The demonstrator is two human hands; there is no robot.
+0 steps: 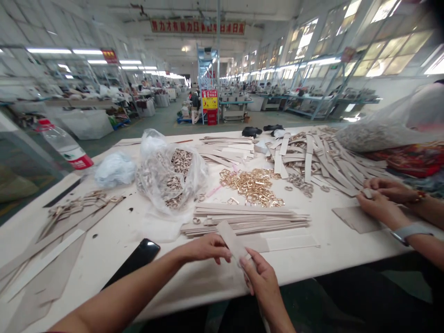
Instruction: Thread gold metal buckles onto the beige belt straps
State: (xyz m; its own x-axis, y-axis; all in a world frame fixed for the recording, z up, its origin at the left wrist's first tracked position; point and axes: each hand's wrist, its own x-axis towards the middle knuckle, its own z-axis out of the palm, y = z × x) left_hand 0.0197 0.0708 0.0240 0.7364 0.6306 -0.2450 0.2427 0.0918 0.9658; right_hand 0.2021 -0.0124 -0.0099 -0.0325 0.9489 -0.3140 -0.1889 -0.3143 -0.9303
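Note:
A beige strap [231, 239] slants up between my hands over the table's front edge. My right hand [260, 273] grips it, thumb on top and fingers wrapped round its side. On the strap's left side is my left hand [211, 248], its fingers bent and a little apart, close to the strap; whether they touch it is unclear. Just behind lie stacked beige strips [249, 222], and past them a heap of gold buckles [256, 185]. An open plastic bag [173, 178] full of small beige loops stands behind my left hand.
A black phone [133, 261] lies beside my left forearm. Further left are straps with buckles [83, 208] and a bottle [65, 145]. At the right, another person's hands [383, 203] work near a large strap pile [322, 157]. The white table [194, 270] ends just before me.

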